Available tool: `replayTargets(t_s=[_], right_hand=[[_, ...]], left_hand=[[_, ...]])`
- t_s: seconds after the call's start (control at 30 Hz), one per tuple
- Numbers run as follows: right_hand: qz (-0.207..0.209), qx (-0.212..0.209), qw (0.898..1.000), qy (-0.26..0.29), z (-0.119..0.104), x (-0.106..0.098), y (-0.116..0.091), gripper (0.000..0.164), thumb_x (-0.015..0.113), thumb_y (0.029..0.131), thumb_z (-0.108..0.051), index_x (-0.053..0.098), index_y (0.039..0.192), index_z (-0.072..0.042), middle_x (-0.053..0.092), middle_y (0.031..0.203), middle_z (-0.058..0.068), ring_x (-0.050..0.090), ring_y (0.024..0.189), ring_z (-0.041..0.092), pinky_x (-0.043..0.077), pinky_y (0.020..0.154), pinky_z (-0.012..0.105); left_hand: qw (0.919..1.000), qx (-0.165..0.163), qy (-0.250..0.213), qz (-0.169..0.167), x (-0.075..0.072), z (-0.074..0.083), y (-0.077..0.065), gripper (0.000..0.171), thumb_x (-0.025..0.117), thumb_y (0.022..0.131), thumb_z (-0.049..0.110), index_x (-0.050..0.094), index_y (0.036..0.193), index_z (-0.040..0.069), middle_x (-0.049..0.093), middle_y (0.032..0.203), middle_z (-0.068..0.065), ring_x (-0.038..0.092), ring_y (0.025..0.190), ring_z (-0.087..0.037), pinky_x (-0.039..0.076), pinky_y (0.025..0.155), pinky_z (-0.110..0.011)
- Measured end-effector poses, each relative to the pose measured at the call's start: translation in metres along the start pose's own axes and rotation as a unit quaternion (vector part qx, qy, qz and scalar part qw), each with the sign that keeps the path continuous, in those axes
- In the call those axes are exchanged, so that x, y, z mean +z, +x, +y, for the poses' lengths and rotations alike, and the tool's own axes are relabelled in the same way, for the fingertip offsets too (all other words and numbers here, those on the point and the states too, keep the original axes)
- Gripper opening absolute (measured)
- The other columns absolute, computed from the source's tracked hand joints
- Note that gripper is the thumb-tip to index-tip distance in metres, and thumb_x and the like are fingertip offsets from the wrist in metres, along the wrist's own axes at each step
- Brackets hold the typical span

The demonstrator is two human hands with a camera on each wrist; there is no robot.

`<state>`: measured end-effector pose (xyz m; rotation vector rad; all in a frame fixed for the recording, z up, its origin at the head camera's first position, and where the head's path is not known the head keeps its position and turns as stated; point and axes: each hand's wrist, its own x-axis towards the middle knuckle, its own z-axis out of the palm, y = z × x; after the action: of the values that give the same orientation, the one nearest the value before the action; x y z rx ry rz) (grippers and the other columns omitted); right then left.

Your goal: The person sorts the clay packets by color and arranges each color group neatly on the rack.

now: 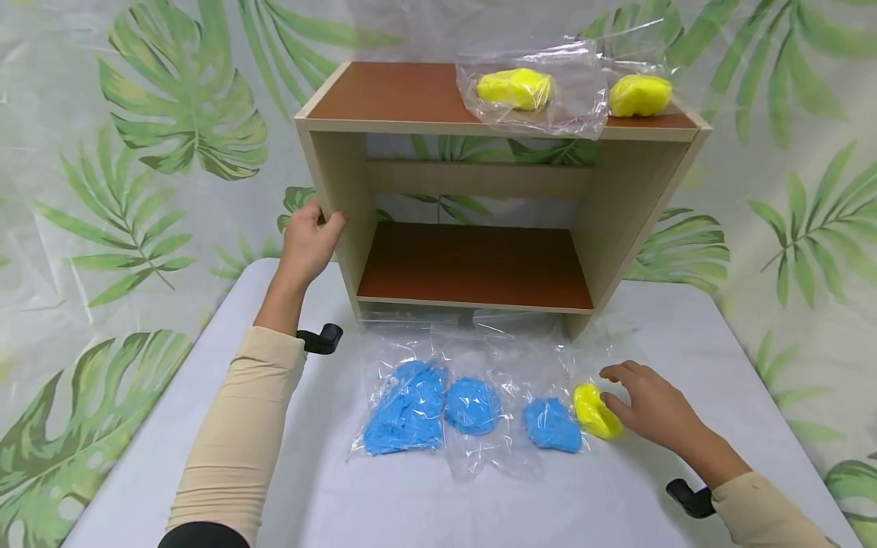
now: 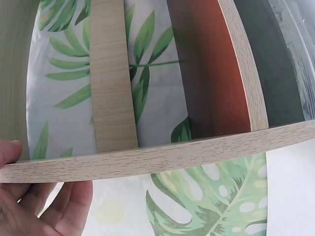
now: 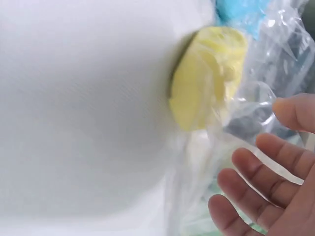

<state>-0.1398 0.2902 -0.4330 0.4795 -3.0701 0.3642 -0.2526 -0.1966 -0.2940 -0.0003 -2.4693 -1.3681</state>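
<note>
My left hand grips the left side panel of a small wooden shelf with brown boards. In the left wrist view, its thumb lies on the inner side of the panel edge and the fingers lie outside. My right hand hovers beside a yellow lump of clay in a clear plastic bag on the table. The right wrist view shows its fingers spread and loosely bent, holding nothing, close to the bagged yellow clay.
Blue clay lumps in clear bags lie in a row in front of the shelf, left of the yellow one. Two bagged yellow lumps rest on the shelf's top board. A leaf-patterned sheet hangs behind the white table.
</note>
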Motion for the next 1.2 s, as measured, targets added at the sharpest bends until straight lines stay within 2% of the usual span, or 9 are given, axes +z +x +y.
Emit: replayTargets(t_s=[0.13, 0.3, 0.47, 0.53, 0.7, 0.87, 1.2], right_hand=[[-0.015, 0.004, 1.0, 0.004, 0.0, 0.008, 0.0, 0.043, 0.072, 0.087, -0.029, 0.065, 0.119, -0.003, 0.065, 0.118, 0.02, 0.063, 0.103, 0.038, 0.056, 0.081, 0.056], [-0.055, -0.01, 0.998, 0.003, 0.002, 0.017, -0.002, 0.063, 0.076, 0.081, -0.041, 0.06, 0.127, -0.002, 0.06, 0.124, 0.024, 0.059, 0.105, 0.04, 0.055, 0.082, 0.057], [-0.067, -0.038, 0.997, -0.001, 0.004, 0.023, -0.006, 0.077, 0.082, 0.073, -0.038, 0.054, 0.134, -0.002, 0.059, 0.124, 0.022, 0.058, 0.103, 0.035, 0.055, 0.083, 0.054], [-0.069, -0.033, 0.997, -0.007, 0.004, 0.024, -0.006, 0.079, 0.083, 0.072, -0.038, 0.052, 0.137, -0.004, 0.059, 0.124, 0.021, 0.058, 0.103, 0.034, 0.055, 0.083, 0.054], [-0.059, -0.025, 0.998, -0.028, 0.003, 0.029, -0.004, 0.077, 0.083, 0.071, -0.039, 0.056, 0.135, -0.004, 0.058, 0.122, 0.02, 0.055, 0.103, 0.031, 0.055, 0.084, 0.053], [-0.039, -0.041, 0.998, -0.033, -0.001, 0.03, -0.004, 0.072, 0.083, 0.07, -0.036, 0.059, 0.126, 0.003, 0.058, 0.121, 0.019, 0.055, 0.104, 0.032, 0.054, 0.087, 0.053], [-0.078, -0.029, 0.996, -0.027, 0.0, 0.028, -0.001, 0.074, 0.082, 0.069, -0.034, 0.058, 0.13, 0.0, 0.056, 0.118, 0.018, 0.053, 0.098, 0.027, 0.055, 0.084, 0.05]], left_hand=[[1.0, 0.0, 0.0, 0.002, 0.001, -0.001, 0.0, 0.049, 0.048, 0.096, 0.031, 0.055, 0.137, 0.005, 0.061, 0.134, -0.022, 0.059, 0.121, -0.034, 0.051, 0.1, -0.053], [1.0, 0.002, -0.004, 0.0, 0.001, 0.0, 0.0, 0.048, 0.049, 0.097, 0.031, 0.056, 0.137, 0.006, 0.061, 0.135, -0.02, 0.059, 0.121, -0.034, 0.051, 0.1, -0.053], [0.9999, -0.004, -0.01, -0.004, 0.0, 0.0, -0.001, 0.048, 0.049, 0.096, 0.032, 0.056, 0.137, 0.007, 0.061, 0.134, -0.02, 0.059, 0.121, -0.033, 0.05, 0.101, -0.052], [0.9999, -0.005, -0.009, -0.004, 0.0, 0.0, -0.002, 0.048, 0.048, 0.097, 0.032, 0.055, 0.138, 0.008, 0.061, 0.134, -0.02, 0.058, 0.121, -0.032, 0.05, 0.101, -0.052], [1.0, -0.004, -0.008, -0.003, 0.0, 0.0, -0.002, 0.049, 0.048, 0.097, 0.033, 0.055, 0.139, 0.008, 0.061, 0.135, -0.02, 0.058, 0.122, -0.033, 0.049, 0.102, -0.052], [1.0, -0.005, -0.003, -0.004, 0.0, -0.002, -0.002, 0.049, 0.048, 0.097, 0.033, 0.055, 0.138, 0.008, 0.061, 0.134, -0.02, 0.059, 0.121, -0.033, 0.05, 0.101, -0.053], [1.0, 0.003, 0.002, -0.001, 0.0, -0.003, -0.001, 0.05, 0.047, 0.097, 0.034, 0.055, 0.139, 0.008, 0.061, 0.134, -0.019, 0.059, 0.122, -0.034, 0.051, 0.101, -0.053]])
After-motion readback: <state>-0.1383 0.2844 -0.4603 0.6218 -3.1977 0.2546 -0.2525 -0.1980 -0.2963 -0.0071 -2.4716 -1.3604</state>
